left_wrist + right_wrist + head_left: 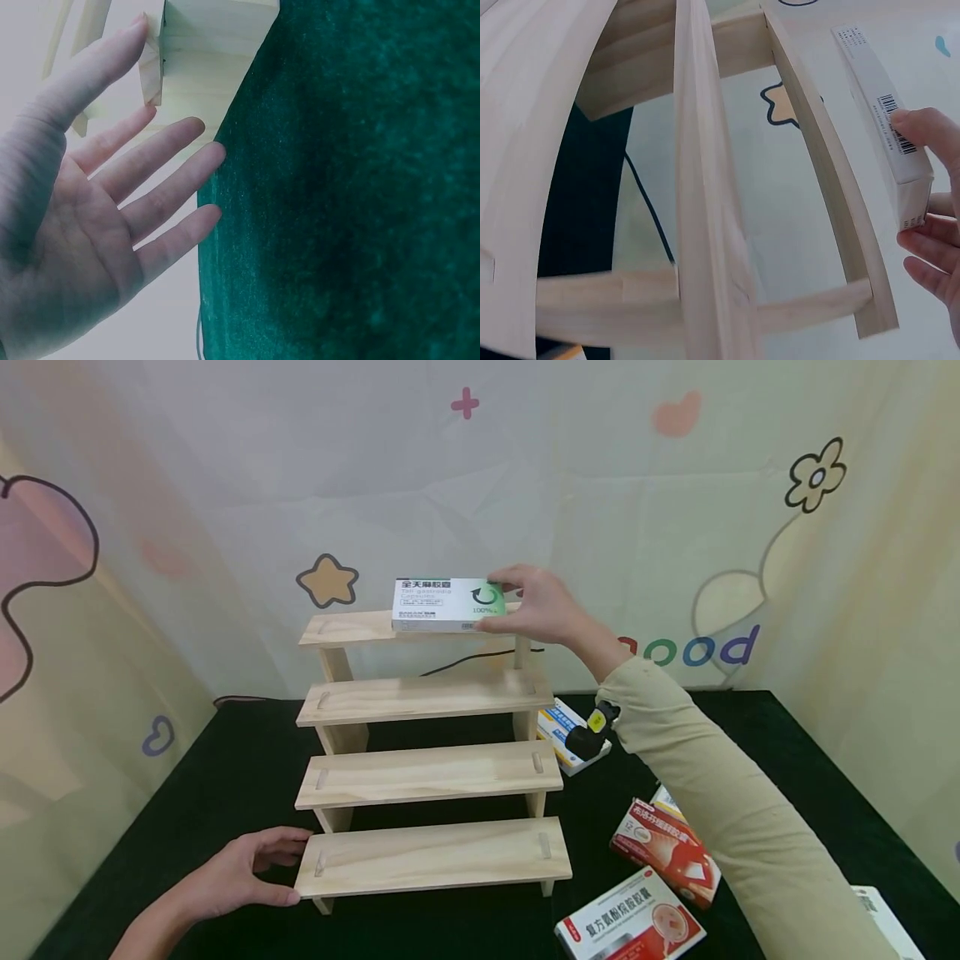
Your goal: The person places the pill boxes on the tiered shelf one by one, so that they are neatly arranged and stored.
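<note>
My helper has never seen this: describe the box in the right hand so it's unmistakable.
On the dark cloth stands a four-tiered wooden rack. At its top board, the right hand holds a white box. Its green patch with a curved arrow sets it apart from the boxes on the cloth.

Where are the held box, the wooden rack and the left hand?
Held box (438, 603), head view, on its printed front.
Wooden rack (431, 777), head view, second shelf from bottom.
Left hand (86, 221), left wrist view, on the palm.
</note>
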`<state>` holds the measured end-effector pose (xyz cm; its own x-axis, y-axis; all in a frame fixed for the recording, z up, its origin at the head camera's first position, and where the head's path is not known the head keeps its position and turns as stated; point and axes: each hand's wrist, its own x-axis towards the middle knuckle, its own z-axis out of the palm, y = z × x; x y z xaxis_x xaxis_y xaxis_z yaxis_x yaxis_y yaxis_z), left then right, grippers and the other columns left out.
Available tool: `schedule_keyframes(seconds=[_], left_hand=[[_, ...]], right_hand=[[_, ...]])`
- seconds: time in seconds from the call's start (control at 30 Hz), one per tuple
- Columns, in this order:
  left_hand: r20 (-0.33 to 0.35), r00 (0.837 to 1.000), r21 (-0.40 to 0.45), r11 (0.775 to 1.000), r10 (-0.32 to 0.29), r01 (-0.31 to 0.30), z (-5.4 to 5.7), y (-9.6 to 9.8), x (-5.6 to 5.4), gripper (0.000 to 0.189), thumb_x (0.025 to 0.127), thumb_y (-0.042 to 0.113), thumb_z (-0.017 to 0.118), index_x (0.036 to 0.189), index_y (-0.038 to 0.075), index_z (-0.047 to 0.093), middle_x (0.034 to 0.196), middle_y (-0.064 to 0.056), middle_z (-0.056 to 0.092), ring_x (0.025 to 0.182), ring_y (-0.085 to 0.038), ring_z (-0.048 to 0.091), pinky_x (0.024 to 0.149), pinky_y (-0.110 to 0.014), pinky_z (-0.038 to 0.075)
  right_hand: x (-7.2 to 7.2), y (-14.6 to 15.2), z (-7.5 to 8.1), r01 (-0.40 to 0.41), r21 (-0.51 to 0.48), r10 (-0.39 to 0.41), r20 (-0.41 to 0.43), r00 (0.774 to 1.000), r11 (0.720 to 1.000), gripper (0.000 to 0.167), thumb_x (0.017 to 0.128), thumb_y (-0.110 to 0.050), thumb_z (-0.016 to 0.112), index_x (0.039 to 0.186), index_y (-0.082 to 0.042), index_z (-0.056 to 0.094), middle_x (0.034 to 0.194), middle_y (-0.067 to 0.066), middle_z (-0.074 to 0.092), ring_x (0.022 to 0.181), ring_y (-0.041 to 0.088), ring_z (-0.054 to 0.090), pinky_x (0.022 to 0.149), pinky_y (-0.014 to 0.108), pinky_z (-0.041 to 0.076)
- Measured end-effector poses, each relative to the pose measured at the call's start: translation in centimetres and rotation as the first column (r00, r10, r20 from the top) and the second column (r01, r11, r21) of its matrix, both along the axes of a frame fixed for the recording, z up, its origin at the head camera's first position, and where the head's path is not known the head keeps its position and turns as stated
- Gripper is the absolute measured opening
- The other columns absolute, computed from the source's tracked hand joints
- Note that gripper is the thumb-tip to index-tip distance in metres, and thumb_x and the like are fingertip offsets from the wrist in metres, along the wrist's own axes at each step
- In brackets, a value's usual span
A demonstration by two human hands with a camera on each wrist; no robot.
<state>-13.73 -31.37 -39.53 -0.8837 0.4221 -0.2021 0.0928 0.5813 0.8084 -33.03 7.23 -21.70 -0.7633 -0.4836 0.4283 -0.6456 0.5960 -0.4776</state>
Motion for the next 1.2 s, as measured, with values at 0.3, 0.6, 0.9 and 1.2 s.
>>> schedule_keyframes(seconds=[0.3, 0.6, 0.9, 1.2], left_hand=[[-0.002, 1.0, 0.009, 1.0, -0.005, 0.005, 0.0, -0.1, 0.0, 0.065, 0.077, 0.02, 0.072, 0.127, -0.006, 0.042, 0.12, -0.028, 0.05, 0.103, -0.037, 0.053, 0.083, -0.056, 0.042], [-0.002, 1.0, 0.009, 1.0, -0.007, 0.007, 0.0, -0.1, 0.0, 0.065, 0.077, 0.02, 0.072, 0.128, -0.006, 0.042, 0.121, -0.028, 0.05, 0.103, -0.037, 0.053, 0.083, -0.055, 0.043], [-0.013, 1.0, 0.017, 1.0, 0.002, -0.001, 0.1, -0.4, 0.2, 0.064, 0.076, 0.019, 0.073, 0.127, -0.006, 0.043, 0.121, -0.027, 0.051, 0.103, -0.036, 0.053, 0.084, -0.055, 0.042], [-0.008, 1.0, 0.024, 1.0, -0.01, 0.011, 0.4, -0.5, 0.4, 0.064, 0.077, 0.018, 0.072, 0.128, -0.007, 0.041, 0.121, -0.028, 0.05, 0.104, -0.038, 0.052, 0.084, -0.054, 0.043]], right_hand=[[0.1, -2.2, -0.4, -0.079, -0.095, 0.08, 0.005, 0.997, 0.992, 0.066, 0.07, -0.027, 0.076, 0.124, 0.001, 0.053, 0.127, 0.012, 0.052, 0.109, 0.019, 0.049, 0.089, 0.034, 0.044], [0.3, -4.4, -1.0, -0.058, -0.122, 0.059, 0.005, 0.998, 0.991, 0.064, 0.069, -0.028, 0.077, 0.122, -0.001, 0.056, 0.125, 0.009, 0.053, 0.108, 0.018, 0.049, 0.088, 0.03, 0.043], [0.5, -7.1, -1.0, -0.026, -0.086, 0.025, -0.013, 1.0, 0.996, 0.068, 0.069, -0.035, 0.075, 0.125, -0.004, 0.054, 0.129, 0.007, 0.052, 0.11, 0.02, 0.051, 0.091, 0.03, 0.04], [0.4, -9.0, -1.5, 0.004, -0.088, -0.002, 0.025, 1.0, 0.996, 0.063, 0.074, -0.034, 0.072, 0.126, -0.004, 0.053, 0.131, 0.007, 0.05, 0.12, 0.018, 0.045, 0.097, 0.028, 0.036]])
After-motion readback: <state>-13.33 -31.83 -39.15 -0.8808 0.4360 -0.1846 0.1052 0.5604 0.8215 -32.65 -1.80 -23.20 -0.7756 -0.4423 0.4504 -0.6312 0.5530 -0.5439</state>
